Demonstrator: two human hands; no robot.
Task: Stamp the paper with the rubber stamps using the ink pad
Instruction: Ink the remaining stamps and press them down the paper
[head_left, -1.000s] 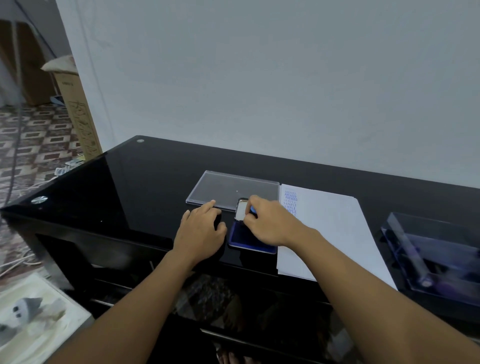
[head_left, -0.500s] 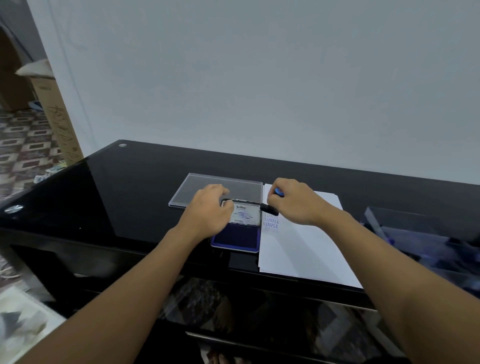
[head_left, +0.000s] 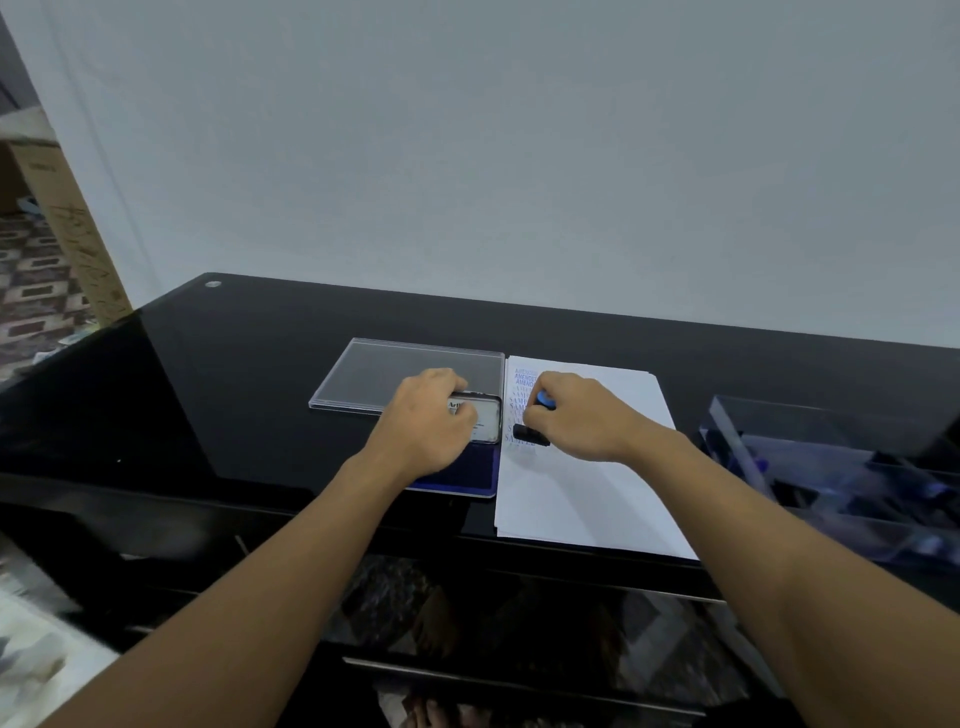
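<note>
On the paper (head_left: 587, 499), blue "AMENDED" and "SAMPLE" prints (head_left: 524, 378) beside the stamp (head_left: 530, 434).

The right hand (head_left: 584, 422) hides most of the rubber stamp (head_left: 528, 433).

glossy black table (head_left: 260, 374), pale wall (head_left: 519, 156), patterned floor (head_left: 31, 280).
</note>
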